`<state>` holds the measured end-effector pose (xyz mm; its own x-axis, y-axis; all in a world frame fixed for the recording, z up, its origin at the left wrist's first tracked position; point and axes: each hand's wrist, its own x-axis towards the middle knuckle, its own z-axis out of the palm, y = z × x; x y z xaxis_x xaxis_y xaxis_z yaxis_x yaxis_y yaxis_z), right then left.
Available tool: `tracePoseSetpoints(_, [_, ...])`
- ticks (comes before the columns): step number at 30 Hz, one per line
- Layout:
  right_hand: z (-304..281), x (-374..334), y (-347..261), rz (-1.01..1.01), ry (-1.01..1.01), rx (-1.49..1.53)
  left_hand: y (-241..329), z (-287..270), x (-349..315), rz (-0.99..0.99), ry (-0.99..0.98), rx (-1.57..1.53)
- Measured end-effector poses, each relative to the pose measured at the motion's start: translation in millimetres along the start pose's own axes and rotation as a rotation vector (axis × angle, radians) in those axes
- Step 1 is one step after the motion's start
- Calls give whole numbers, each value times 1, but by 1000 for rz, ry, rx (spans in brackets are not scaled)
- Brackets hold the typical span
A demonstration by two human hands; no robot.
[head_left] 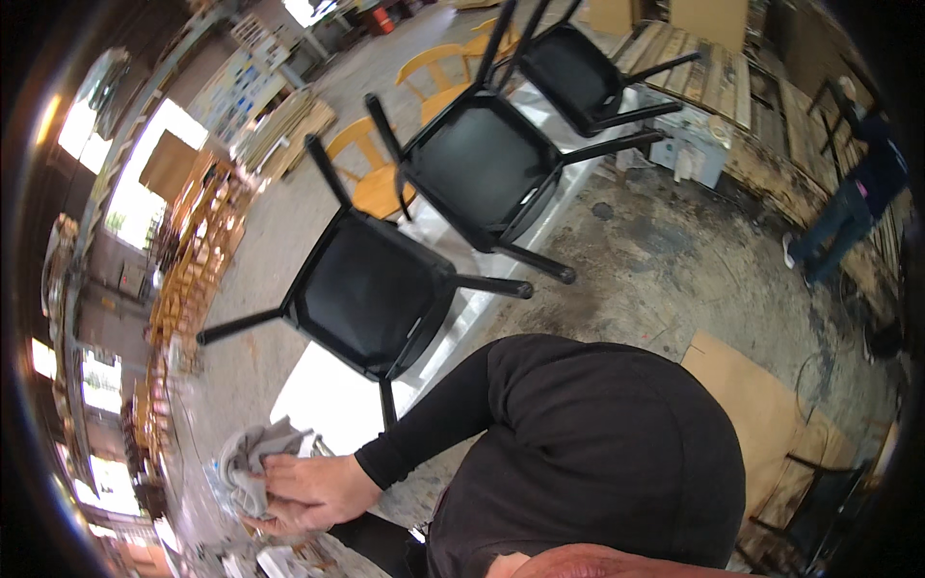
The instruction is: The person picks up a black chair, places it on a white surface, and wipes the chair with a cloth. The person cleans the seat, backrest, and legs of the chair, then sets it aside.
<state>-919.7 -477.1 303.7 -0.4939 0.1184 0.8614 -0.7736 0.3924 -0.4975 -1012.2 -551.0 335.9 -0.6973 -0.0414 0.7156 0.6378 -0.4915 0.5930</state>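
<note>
Both my hands are together at the lower left around a crumpled grey cloth (pixel 258 455). My right hand (pixel 326 489) has its fingers bent onto the cloth from above. Beneath it, my left hand (pixel 277 522) shows only in part, with its fingers against the cloth's lower side. Something bluish and clear (pixel 222 489) shows at the cloth's far edge; its kind I cannot make out. Nearest to my hands, a black chair (pixel 371 284) lies upturned, legs sticking out, on a long white-topped table (pixel 323 390).
Behind it, a second black chair (pixel 487 159) and a third black chair (pixel 570 75) lie upturned in a row. Yellow wooden chairs (pixel 378 173) stand beyond the table. Cardboard (pixel 737 390) lies on the floor at right. Another person (pixel 858 193) stands at the far right.
</note>
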Motion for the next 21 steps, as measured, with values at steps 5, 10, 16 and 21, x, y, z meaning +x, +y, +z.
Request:
tracePoseSetpoints(5, [-39,-36,-58,-165,-20,-263,14,35,-5,-122,-32,-177])
tracePoseSetpoints(10, [-107,-87,-141,191,49,-77,13,74,-32,-341,-141,-496])
tracePoseSetpoints(16, [-201,-166,-245,-52,343,-584,59,141,-217,-239,-671,-379])
tracePoseSetpoints(21, [-244,-288,-329,453,428,-700,160,195,-388,-841,-1135,-561])
